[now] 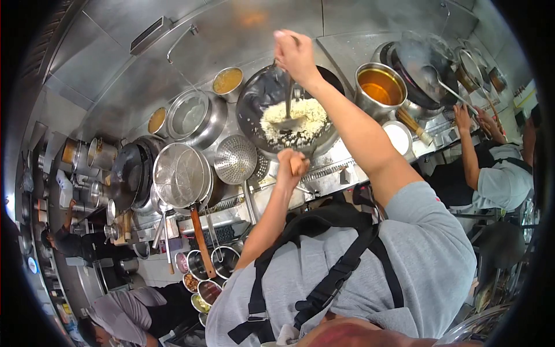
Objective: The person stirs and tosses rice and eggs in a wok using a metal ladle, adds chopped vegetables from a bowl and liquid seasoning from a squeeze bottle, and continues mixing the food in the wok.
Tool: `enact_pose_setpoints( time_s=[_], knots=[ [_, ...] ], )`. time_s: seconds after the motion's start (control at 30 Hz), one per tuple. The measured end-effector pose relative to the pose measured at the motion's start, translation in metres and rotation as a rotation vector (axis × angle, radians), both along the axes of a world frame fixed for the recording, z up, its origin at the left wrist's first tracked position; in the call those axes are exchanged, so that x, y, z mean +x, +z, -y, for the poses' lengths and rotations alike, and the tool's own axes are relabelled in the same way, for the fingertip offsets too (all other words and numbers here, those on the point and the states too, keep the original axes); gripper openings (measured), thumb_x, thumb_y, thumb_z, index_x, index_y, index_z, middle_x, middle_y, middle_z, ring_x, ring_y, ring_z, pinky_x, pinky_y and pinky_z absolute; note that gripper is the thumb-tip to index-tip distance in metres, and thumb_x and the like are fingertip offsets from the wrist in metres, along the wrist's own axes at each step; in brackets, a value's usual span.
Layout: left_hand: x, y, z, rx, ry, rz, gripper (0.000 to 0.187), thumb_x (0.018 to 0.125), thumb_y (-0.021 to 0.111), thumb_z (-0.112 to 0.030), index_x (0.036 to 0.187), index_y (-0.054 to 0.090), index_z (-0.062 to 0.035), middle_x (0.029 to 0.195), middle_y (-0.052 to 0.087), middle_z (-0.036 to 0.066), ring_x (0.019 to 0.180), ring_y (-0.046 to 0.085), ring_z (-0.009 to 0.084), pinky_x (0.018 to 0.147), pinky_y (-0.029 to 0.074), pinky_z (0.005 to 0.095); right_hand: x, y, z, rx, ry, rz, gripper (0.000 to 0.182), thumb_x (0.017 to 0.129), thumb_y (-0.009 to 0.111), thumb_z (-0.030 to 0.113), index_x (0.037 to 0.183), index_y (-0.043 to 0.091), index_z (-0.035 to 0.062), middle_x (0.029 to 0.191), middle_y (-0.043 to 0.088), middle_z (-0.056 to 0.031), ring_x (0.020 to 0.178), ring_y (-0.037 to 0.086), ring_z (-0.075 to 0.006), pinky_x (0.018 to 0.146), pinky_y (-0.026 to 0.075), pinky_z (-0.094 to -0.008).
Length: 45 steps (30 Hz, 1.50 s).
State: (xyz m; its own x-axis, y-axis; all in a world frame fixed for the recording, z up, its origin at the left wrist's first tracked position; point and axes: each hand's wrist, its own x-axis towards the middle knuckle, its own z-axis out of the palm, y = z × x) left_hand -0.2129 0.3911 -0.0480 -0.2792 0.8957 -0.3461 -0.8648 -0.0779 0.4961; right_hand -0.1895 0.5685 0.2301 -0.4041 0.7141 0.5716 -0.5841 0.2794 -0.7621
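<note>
A dark wok [251, 95] on the stove holds white rice [309, 113]. My right hand [296, 56] is raised over the wok's far side, closed round the upright handle of a ladle [288, 123], whose head is in the rice. At the wok's near edge my left hand [293, 165] is closed on the wok's rim or handle; the exact grip is partly hidden. A perforated strainer [236, 159] lies just left of my left hand.
A pot of amber liquid [381, 88] stands right of the wok, with a bamboo brush [414, 125] beside it. A wire strainer [180, 173] lies left. Co-workers [503, 182] stand at right, by a steaming wok, and at lower left.
</note>
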Motion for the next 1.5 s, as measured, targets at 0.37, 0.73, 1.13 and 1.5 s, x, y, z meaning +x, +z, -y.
enact_pose_setpoints(
  time_s=[0.37, 0.73, 1.13, 1.5],
  knots=[
    [-0.011, -0.029, -0.003, -0.12, -0.071, -0.015, 0.027, 0.093, 0.051, -0.031, 0.096, 0.055, -0.0041, 0.082, 0.06, 0.014, 0.063, 0.064, 0.0312, 0.043, 0.053, 0.0317, 0.077, 0.128, -0.049, -0.201, 0.344, -0.061, 0.04, 0.096, 0.048, 0.032, 0.063, 0.044, 0.0107, 0.047, 0.038, 0.0011, 0.035, 0.032, -0.0098, 0.034, 0.028, -0.0271],
    [-0.016, -0.038, 0.052, -0.224, -0.295, -0.072, 0.053, 0.086, 0.063, -0.057, 0.102, 0.054, -0.0077, 0.08, 0.061, 0.008, 0.069, 0.065, 0.0195, 0.057, 0.056, 0.0334, 0.019, -0.041, -0.069, -0.044, 0.186, -0.083, 0.033, 0.093, 0.042, 0.024, 0.065, 0.041, 0.0064, 0.048, 0.037, -0.0037, 0.039, 0.031, -0.0127, 0.039, 0.029, -0.0292],
    [-0.014, -0.029, 0.17, -0.074, -0.133, 0.068, 0.054, 0.095, 0.055, -0.044, 0.128, 0.045, -0.0029, 0.115, 0.064, 0.019, 0.085, 0.067, 0.025, 0.072, 0.058, 0.0351, -0.019, -0.03, -0.077, 0.187, 0.19, 0.125, 0.037, 0.095, 0.043, 0.018, 0.06, 0.04, 0.0049, 0.047, 0.038, -0.0031, 0.039, 0.034, -0.0111, 0.039, 0.028, -0.0265],
    [-0.014, -0.01, 0.188, -0.159, 0.113, 0.155, 0.055, 0.091, 0.065, -0.029, 0.134, 0.041, -0.003, 0.123, 0.057, 0.024, 0.095, 0.065, 0.0302, 0.082, 0.056, 0.038, -0.006, -0.033, -0.057, 0.089, 0.188, 0.048, 0.037, 0.095, 0.043, 0.018, 0.061, 0.044, 0.0051, 0.048, 0.042, -0.0031, 0.041, 0.036, -0.0105, 0.039, 0.029, -0.0274]
  ],
)
